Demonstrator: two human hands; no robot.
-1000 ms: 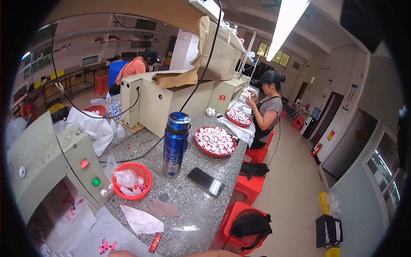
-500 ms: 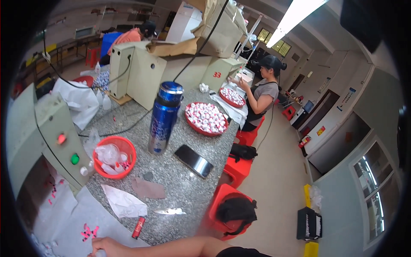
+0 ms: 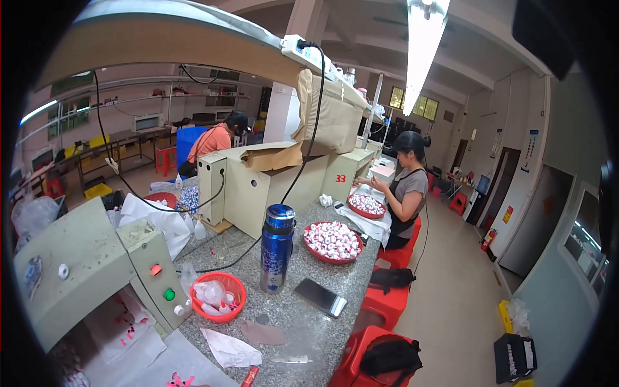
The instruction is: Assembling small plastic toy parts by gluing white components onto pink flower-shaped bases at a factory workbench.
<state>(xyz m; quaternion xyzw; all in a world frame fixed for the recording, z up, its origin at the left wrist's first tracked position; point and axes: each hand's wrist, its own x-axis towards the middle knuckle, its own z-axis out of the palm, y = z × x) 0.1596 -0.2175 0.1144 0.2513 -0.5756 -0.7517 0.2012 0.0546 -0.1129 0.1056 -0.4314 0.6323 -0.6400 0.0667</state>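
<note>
Neither of my hands shows at this moment. At the lower edge, small bright pink pieces [image 3: 179,379] lie on a white sheet [image 3: 151,366], partly cut off by the frame. Beside them is a red tube [image 3: 249,377], also cut off. Behind it lie a crumpled white cloth [image 3: 230,349], a mauve cloth scrap [image 3: 263,333] and a thin shiny strip [image 3: 289,359]. A red plastic basket [image 3: 240,302] holds clear bags and small bottles. To its right stand a blue flask [image 3: 277,251] and a dark phone [image 3: 320,297] lying flat.
A beige machine [image 3: 84,251] with red and green buttons stands at left, more pink pieces in its opening. A red bowl [image 3: 330,259] holds many small white-and-pink pieces. One co-worker [image 3: 406,187] handles something by another bowl; another person [image 3: 216,142] bends farther back. Red stools [image 3: 380,303] line the table.
The view has swung upward and a little left, so everything sits lower and farther right. My right hand, earlier on the white sheet beside the pink pieces, has gone out of view.
</note>
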